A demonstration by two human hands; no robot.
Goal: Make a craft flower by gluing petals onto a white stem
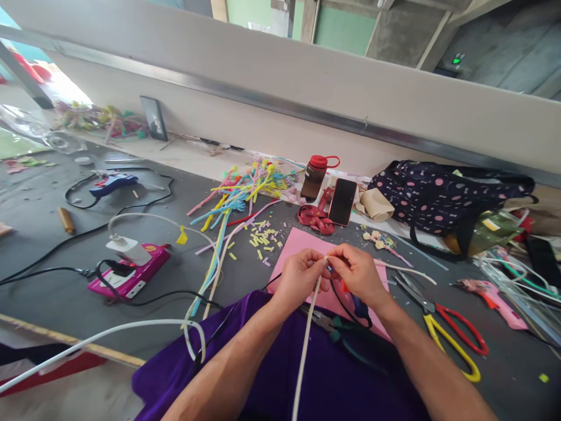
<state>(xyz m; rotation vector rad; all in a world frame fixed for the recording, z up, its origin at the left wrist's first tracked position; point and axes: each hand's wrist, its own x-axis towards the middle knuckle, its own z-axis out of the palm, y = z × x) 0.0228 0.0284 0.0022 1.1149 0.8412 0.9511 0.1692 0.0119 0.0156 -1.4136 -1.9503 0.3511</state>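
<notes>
My left hand (302,275) and my right hand (357,272) meet in front of me, fingertips pinched together. A long white cord (305,351) runs from the left fingers down over my lap. A small pale piece shows where the fingertips meet; its kind is too small to tell. Under my hands lies a pink sheet (300,242). Partly hidden below the right hand is a blue tool (362,310) with an orange part, probably a glue gun, beside a black cable. Pliers (322,320) with dark green handles lie just below, against the purple cloth (267,362).
Scissors (438,316) with red and yellow handles and a pink glue gun (495,301) lie at right. Behind are a phone (342,202), a bottle (314,178) and a patterned bag (438,199). Coloured fuzzy stems (249,193), yellow scraps (263,237) and a magenta power strip (131,275) lie leftward.
</notes>
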